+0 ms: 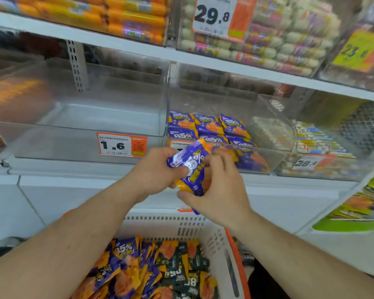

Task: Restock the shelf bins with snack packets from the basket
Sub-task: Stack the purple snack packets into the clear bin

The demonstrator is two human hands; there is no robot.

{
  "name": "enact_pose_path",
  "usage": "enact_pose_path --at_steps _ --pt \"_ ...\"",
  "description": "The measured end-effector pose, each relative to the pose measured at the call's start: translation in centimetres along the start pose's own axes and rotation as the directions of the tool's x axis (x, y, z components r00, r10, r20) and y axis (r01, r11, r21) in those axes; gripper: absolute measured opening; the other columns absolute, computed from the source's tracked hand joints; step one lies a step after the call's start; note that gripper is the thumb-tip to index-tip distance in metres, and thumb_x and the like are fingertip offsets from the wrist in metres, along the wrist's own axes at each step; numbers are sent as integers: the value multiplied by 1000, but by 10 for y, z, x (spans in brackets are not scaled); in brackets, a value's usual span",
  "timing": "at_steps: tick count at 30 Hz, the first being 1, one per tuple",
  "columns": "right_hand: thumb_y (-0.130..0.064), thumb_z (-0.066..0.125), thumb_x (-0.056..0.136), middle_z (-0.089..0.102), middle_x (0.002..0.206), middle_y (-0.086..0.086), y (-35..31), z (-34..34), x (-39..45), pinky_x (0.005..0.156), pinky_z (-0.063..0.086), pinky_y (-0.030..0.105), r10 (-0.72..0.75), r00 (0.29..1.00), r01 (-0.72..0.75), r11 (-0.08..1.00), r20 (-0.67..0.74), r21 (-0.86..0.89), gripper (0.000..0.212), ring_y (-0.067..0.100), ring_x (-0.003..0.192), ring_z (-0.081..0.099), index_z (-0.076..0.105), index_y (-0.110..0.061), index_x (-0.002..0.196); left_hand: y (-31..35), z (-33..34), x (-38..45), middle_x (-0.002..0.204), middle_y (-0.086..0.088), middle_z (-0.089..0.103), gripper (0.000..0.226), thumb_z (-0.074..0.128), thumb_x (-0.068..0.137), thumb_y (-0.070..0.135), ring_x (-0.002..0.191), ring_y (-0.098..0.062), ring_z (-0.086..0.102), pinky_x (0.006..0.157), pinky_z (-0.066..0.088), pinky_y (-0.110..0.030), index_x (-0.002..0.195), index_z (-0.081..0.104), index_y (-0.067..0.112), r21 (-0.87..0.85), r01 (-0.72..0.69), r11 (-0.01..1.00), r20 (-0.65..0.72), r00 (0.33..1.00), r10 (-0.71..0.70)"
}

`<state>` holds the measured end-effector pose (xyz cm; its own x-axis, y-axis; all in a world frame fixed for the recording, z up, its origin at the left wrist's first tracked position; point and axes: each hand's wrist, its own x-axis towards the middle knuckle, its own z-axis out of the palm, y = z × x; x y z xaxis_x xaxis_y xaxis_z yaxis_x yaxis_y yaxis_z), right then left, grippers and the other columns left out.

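1. At nine o'clock, a clear shelf bin (91,117) carries a price tag (121,145) reading 1.6.
2. At centre, the left hand (158,171) grips the purple snack packets (192,169), thumb curled over their left edge.
3. At six o'clock, the white basket (212,240) holds purple and dark green packets (138,268).
4. Just right of centre, the right hand (220,188) pinches the same packets from below and right.
5. At one o'clock, a second clear bin (274,147) holds rows of matching purple packets (207,126), directly behind the held packets.
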<state>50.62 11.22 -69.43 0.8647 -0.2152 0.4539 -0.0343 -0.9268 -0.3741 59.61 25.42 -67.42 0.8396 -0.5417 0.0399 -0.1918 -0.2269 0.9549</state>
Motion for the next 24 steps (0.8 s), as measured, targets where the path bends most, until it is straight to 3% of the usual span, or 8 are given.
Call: enact_pose_path --at_steps 2,7,9,10,12,15,18,24 --pt "-66 67 48 44 119 -3 -2 -3 4 86 48 41 24 1000 -24 999 16 -42 83 22 109 49 46 -20 115 10 4 -1 76 -1 71 13 68 89 8 54 -6 58 51 51 -19 98 69 17 -86 -45 995 -59 997 40" --pt "-52 75 53 49 107 -5 -1 -18 30 87 47 39 76 988 -58 990 -135 130 73 18 106 48 50 -18 112 27 14 -1 82 8 75 17 59 95 12 73 -5 67 64 52 -18 92 69 25 -231 -205 951 -130 975 179" --pt "-51 77 55 46 102 -8 1 -31 47 87 46 38 92 977 -67 989 -194 134 68 18 106 49 51 -19 110 20 14 6 101 6 72 17 59 90 26 91 -7 64 81 47 -19 103 69 22 153 -411 899 -249 864 437" --pt "-52 78 56 44 100 -9 3 -40 58 87 46 38 106 973 -84 990 -207 114 67 18 105 50 51 -21 109 14 13 10 114 0 68 33 57 86 35 103 -15 61 89 44 -26 112 68 18 424 -431 796 -253 788 561" --pt "-58 76 56 46 102 -5 12 -56 82 89 47 41 164 971 -161 986 -175 32 69 21 104 52 50 -23 110 -3 12 20 140 -13 49 56 56 79 43 123 -36 48 96 37 -44 128 60 17 764 -295 574 -208 730 651" --pt "-71 70 52 52 116 4 39 -71 122 91 48 44 352 936 -353 931 -30 -91 83 26 108 53 50 -24 117 -25 14 28 155 -22 24 83 74 68 38 136 -50 27 104 25 -63 143 42 24 877 -122 464 -157 841 518" --pt "-79 64 39 62 113 7 67 -73 147 82 52 39 522 851 -509 847 63 -152 99 29 101 59 57 -19 117 -40 15 32 156 -23 19 104 85 55 29 137 -49 25 108 19 -65 145 33 24 911 -87 404 -131 866 482" --pt "-54 80 70 55 98 7 104 -66 150 73 40 29 678 700 -657 734 223 -170 52 22 72 52 54 -11 87 -45 20 35 157 -21 17 104 83 53 22 138 -44 22 110 14 -64 145 34 24 897 -101 430 -169 822 545"
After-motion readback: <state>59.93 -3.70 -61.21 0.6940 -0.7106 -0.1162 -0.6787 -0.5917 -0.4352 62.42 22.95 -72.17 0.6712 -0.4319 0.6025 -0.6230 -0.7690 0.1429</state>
